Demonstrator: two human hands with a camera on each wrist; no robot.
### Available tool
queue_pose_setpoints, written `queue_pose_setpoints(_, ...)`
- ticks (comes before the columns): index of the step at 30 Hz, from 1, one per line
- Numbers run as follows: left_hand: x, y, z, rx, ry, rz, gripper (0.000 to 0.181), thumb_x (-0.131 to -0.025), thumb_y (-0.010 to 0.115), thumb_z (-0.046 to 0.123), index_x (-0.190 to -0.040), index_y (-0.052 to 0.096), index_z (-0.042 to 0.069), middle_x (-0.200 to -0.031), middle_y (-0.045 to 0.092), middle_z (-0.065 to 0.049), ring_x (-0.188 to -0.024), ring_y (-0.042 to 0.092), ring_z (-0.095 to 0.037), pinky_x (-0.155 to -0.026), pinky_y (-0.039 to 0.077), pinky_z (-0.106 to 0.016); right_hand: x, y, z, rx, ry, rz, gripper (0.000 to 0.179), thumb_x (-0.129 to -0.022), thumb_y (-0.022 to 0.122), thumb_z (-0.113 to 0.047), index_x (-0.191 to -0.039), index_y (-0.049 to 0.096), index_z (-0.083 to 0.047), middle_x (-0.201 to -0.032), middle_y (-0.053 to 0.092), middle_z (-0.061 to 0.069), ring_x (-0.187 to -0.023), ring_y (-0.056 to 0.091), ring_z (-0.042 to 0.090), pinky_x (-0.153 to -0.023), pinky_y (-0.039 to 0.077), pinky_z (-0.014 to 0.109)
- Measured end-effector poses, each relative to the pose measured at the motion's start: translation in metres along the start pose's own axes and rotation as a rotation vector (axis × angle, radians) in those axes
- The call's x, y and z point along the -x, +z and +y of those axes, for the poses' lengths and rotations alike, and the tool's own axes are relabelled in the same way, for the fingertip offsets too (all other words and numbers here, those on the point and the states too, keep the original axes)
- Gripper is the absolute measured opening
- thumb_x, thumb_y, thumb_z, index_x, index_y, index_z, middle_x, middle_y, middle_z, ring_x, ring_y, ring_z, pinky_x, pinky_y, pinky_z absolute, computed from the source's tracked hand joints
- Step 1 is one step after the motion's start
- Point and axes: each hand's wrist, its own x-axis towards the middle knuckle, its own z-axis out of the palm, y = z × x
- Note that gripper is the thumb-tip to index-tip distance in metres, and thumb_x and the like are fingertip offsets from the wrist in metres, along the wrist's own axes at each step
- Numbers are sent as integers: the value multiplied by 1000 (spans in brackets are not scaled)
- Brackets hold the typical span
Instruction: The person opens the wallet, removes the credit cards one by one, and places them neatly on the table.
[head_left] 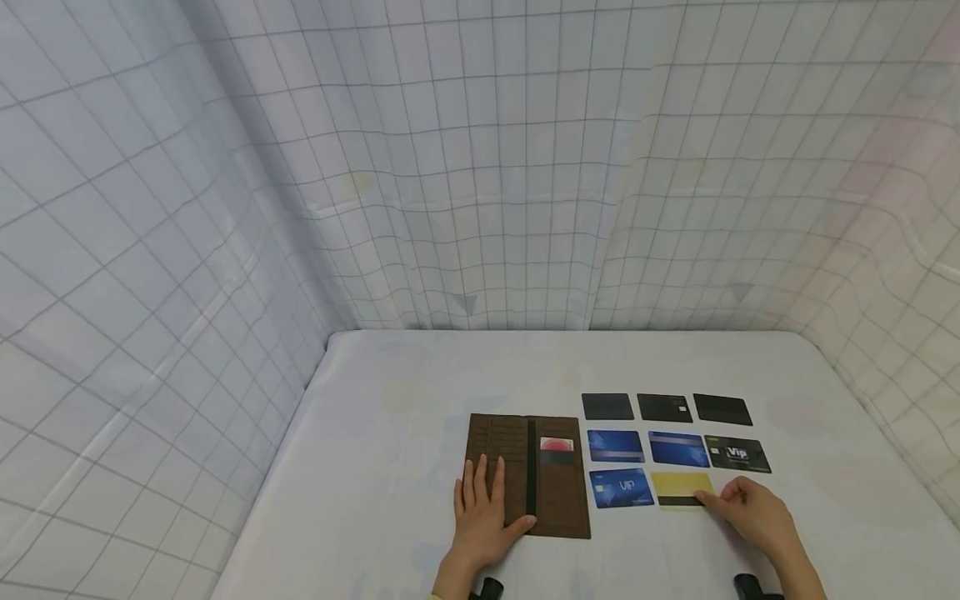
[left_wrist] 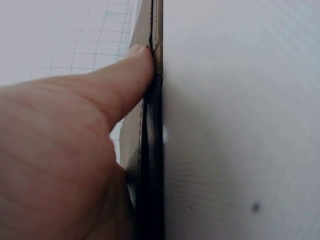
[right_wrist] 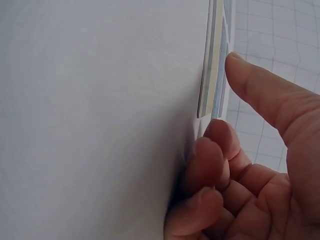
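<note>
A brown long wallet (head_left: 555,504) lies spread open on the table, with a dark strip down its middle. A card with a red and white top (head_left: 557,445) shows in its right side. My left hand (head_left: 480,521) rests on the wallet's left part, fingers straight; in the left wrist view its thumb (left_wrist: 132,70) presses on the wallet's lower edge. At the right lies a yellow card (head_left: 681,483) with a black stripe. My right hand (head_left: 753,512) is at that card's right end, thumb tip overlapping it and the other fingers curled beside it, apart from the thumb.
Beside the wallet, more cards lie in rows: a blue VIP card (head_left: 622,488), two blue striped cards (head_left: 615,446), a black Vip card (head_left: 737,454) and dark cards (head_left: 607,407) at the back. Gridded white curtains (head_left: 480,208) surround the white table (head_left: 375,467).
</note>
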Motion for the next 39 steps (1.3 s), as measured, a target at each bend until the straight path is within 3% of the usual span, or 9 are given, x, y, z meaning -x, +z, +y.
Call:
queue_pose_setpoints(8,-1,2,-3,14,16,16,94,-84,64,53,-148,22,-3,-151,9,-30,-137,0,-48,-103,1,-64,-7,2,-17,24,-107,26,54,-78,70,-55,-76,53,-4,-65,44,2,-63,44,20,-54,30,31)
queue_pose_setpoints(16,0,6,-4,35,62,68,93,-84,64,52,-146,24,-5,-149,11,-31,-135,1,-50,-101,0,-66,-20,12,-52,-49,-241,-7,45,-82,70,-49,-76,55,-7,-63,44,1,-60,42,17,-51,31,29)
queue_pose_setpoints(20,-1,4,-4,30,50,54,93,-84,64,51,-146,24,-5,-149,10,-31,-135,1,-50,-101,0,-65,-25,23,-73,-105,-298,-47,39,-83,71,-42,-78,55,-7,-64,45,1,-60,43,16,-50,32,27)
queue_pose_setpoints(30,-1,1,-2,-3,-3,-6,95,-84,62,55,-149,20,-1,-152,7,-28,-138,-2,-46,-104,0,-63,-46,53,-120,-123,-461,-134,30,-85,71,-35,-80,59,-9,-66,48,0,-63,46,15,-56,36,30)
queue_pose_setpoints(35,-1,2,-3,-15,-7,-8,95,-84,62,55,-149,20,-1,-152,7,-28,-138,-2,-46,-104,0,-63,-54,65,-142,-79,-535,-198,27,-85,71,-36,-79,64,-10,-68,52,-2,-63,47,15,-56,39,30)
queue_pose_setpoints(39,-1,2,-2,-8,-4,-6,95,-84,62,55,-149,21,-2,-152,6,-28,-138,-2,-46,-103,0,-63,-57,73,-155,23,-521,-219,26,-82,74,-36,-77,65,-12,-71,55,-4,-63,48,14,-56,40,29)
